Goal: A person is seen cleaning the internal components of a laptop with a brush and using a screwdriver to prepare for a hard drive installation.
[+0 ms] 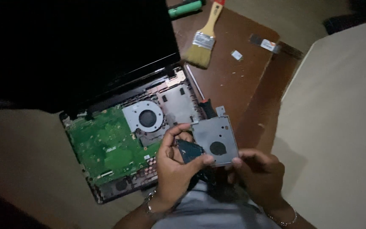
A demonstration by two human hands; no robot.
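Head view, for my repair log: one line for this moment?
left hand: holds drive tray | right hand: steadies tray edge | opened laptop beneath | brush behind

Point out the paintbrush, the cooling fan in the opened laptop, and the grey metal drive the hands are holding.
paintbrush (pixel 203 40): head view, on its metal ferrule.
cooling fan (pixel 147 118): head view, on the dark round hub.
grey metal drive (pixel 215 135): head view, on its flat top plate.

Flat grey metal drive unit (pixel 217 138) is being held above the opened laptop's right front corner, tilted, broad face up, showing a dark round hub and a small mounting tab at its top edge. A dark blue circuit board (pixel 190 151) is lying against its left edge, partly covered by fingers.
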